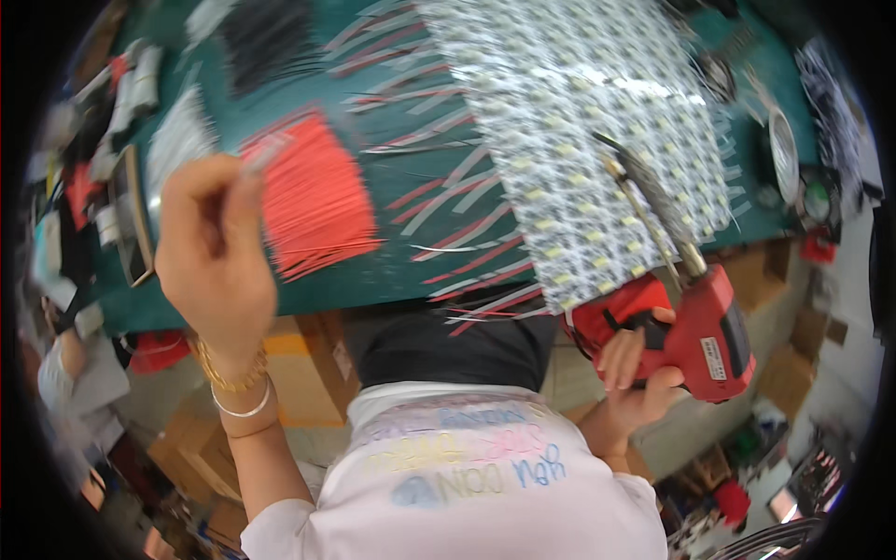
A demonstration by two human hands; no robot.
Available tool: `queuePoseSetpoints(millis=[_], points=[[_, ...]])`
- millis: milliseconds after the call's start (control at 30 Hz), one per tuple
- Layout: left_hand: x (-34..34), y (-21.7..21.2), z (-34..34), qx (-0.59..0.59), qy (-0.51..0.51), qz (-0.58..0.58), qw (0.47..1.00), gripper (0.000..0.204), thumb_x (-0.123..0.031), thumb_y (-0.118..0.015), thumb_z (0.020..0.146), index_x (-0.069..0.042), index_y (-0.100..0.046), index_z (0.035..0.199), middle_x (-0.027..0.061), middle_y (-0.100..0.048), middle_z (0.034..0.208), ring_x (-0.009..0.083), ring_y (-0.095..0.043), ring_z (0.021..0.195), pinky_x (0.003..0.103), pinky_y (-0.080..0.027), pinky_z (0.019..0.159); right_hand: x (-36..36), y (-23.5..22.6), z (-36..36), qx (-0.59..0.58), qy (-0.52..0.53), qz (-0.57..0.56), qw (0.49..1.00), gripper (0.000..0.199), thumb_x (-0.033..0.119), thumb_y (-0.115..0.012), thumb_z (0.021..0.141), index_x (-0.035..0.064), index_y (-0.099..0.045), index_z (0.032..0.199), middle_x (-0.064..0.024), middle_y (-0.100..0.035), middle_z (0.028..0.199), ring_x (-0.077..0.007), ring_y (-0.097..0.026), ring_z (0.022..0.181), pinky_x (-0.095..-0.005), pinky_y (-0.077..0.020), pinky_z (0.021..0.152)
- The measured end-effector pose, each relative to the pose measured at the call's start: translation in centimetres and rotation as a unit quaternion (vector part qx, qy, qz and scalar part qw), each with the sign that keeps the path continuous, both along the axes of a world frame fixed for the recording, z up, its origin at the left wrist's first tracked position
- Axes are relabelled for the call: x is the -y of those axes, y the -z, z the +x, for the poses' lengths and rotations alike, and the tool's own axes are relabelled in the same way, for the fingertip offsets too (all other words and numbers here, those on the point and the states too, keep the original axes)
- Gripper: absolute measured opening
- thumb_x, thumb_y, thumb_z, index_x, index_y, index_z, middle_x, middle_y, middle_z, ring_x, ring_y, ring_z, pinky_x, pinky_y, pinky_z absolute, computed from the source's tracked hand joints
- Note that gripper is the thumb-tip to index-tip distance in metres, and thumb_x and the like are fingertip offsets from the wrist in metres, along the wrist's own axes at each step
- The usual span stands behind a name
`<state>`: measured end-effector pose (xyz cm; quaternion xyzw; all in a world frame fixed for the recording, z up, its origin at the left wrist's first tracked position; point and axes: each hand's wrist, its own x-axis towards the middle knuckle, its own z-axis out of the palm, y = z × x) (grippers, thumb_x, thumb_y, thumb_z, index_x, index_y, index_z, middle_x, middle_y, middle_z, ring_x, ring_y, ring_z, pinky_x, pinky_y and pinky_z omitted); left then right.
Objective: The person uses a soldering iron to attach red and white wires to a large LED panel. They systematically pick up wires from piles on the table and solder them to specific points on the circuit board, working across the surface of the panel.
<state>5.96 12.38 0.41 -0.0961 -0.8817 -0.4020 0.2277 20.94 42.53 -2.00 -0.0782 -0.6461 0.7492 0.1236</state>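
My left hand [219, 252] is raised beside a bundle of red wires [317, 201]. Its thumb and fingers pinch together, with something small and pale at the tips, too blurred to name. My right hand [639, 369] is wrapped round a red and black cordless soldering gun [714, 336], just off the table's near edge. The gun's long metal barrel, with a thinner tube alongside, points up and left over a white sheet of small boards [597, 131], which carries rows of yellow rectangles. Red and white wire ends [467, 196] stick out from the sheet's left side.
The green table [401, 75] bears a black wire bundle [271, 42] and a white one [187, 131]. A small tray [131, 215] and mixed rolls lie at far left. At right are a silvery dish [782, 154] and more wires. Cardboard boxes [303, 378] stand under the table edge.
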Motion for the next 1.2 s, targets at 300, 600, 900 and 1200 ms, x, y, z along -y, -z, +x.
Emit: queuePoseSetpoints(millis=[300,600,900,1200], points=[[-11.4,1.6,0.5,0.086,0.181,-0.003,0.98,0.009,-0.006,-0.065,0.089,0.0,-0.059,0.087,0.0043,-0.058,0.071,0.0091,-0.046,0.052,0.022,-0.037,0.048,0.0,-0.7,3.4,0.034,0.057,0.049,0.997,0.081,0.063,-0.051,0.089,-0.0064,-0.037,0.127,0.004,-0.045,0.049,-0.0099,-0.045,0.037,-0.0237,-0.0405,0.043],[-11.8,0.1,1.2,0.108,0.114,-0.027,0.987,0.01,-0.002,-0.069,0.082,-0.005,-0.059,0.085,0.0092,-0.061,0.073,0.0242,-0.058,0.064,0.032,-0.043,0.055,-0.2,0.6,4.7,0.03,0.065,0.007,0.997,0.09,0.073,-0.052,0.081,-0.0003,-0.04,0.131,0.0044,-0.043,0.048,-0.0108,-0.045,0.04,-0.0263,-0.0407,0.047],[-12.3,-0.1,1.2,0.127,0.151,-0.047,0.979,0.014,-0.005,-0.072,0.08,-0.005,-0.059,0.082,0.0051,-0.056,0.066,0.022,-0.049,0.052,0.033,-0.039,0.055,-1.1,1.0,6.8,0.086,0.052,0.102,0.99,0.091,0.075,-0.051,0.079,0.0018,-0.039,0.132,0.0038,-0.044,0.049,-0.0118,-0.045,0.041,-0.0288,-0.0417,0.049],[-13.4,2.2,1.4,0.079,0.156,-0.096,0.98,0.018,-0.004,-0.07,0.081,-0.007,-0.053,0.076,0.0046,-0.054,0.063,0.023,-0.048,0.051,0.033,-0.037,0.058,-0.7,1.3,7.0,0.101,0.021,0.119,0.988,0.096,0.079,-0.048,0.076,0.0023,-0.038,0.132,0.0037,-0.045,0.05,-0.0123,-0.046,0.042,-0.03,-0.0436,0.05]])
